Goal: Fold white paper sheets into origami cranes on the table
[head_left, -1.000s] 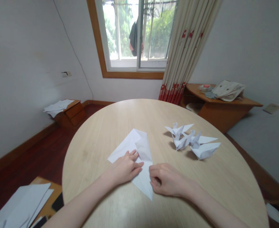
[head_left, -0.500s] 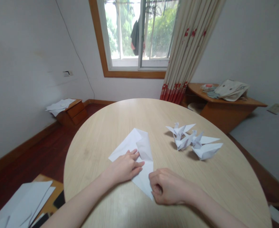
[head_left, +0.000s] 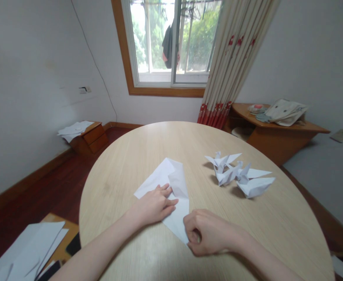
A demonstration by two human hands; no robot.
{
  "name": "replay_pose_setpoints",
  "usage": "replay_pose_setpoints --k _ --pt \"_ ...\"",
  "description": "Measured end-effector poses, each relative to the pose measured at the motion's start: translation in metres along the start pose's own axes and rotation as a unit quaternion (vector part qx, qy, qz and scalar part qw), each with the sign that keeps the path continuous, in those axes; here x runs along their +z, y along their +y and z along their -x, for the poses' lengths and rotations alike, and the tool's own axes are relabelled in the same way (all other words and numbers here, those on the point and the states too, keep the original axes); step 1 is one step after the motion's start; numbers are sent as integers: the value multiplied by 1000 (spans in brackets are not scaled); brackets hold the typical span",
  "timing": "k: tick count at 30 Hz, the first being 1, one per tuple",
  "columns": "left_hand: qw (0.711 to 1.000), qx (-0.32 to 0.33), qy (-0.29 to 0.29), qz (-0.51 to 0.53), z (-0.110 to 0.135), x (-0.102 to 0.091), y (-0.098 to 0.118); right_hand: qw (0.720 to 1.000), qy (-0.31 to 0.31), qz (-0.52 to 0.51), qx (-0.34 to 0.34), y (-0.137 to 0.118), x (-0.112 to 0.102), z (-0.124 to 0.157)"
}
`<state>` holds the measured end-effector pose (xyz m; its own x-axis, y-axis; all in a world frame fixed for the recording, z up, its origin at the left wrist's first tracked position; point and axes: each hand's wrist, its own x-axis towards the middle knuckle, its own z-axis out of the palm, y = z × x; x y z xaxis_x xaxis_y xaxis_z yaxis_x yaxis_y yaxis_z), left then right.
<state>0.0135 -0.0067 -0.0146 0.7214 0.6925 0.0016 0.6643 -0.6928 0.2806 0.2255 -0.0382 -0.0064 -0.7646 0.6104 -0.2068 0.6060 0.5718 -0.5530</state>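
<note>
A partly folded white sheet of paper [head_left: 171, 183] lies on the round wooden table [head_left: 148, 148] in front of me. My left hand [head_left: 154, 205] lies flat on the sheet's near left part, fingers stretched out and pressing it down. My right hand [head_left: 205, 230] is curled into a loose fist at the sheet's near corner, fingertips pressing along the right folded edge. Several finished white paper cranes [head_left: 238, 175] stand in a cluster on the table to the right, beyond my right hand.
Loose white sheets [head_left: 22, 249] lie on a low surface at the lower left. A small wooden cabinet [head_left: 88, 136] with papers stands by the left wall. A wooden desk [head_left: 271, 125] with bags sits at the right, next to a curtain [head_left: 232, 58] and window.
My right hand has slid down the folded edge toward me, to the paper's near corner. My left hand has stayed flat on the sheet.
</note>
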Motion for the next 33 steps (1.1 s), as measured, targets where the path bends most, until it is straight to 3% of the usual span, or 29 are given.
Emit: replay_pose_setpoints --k 7,13,19,25,33 --pt "1000 1 -7 1 -1 0 0 1000 -3 -27 13 2 0 0" --pt "1000 3 -2 4 -1 -1 1 999 15 -43 -14 7 3 -1" --pt "1000 6 1 10 0 -1 0 991 124 -7 -55 16 6 -7" --pt "999 16 -4 29 2 -3 -4 960 253 90 -85 27 0 -9" --pt "997 17 38 67 3 0 -7 948 299 81 -78 34 1 -10"
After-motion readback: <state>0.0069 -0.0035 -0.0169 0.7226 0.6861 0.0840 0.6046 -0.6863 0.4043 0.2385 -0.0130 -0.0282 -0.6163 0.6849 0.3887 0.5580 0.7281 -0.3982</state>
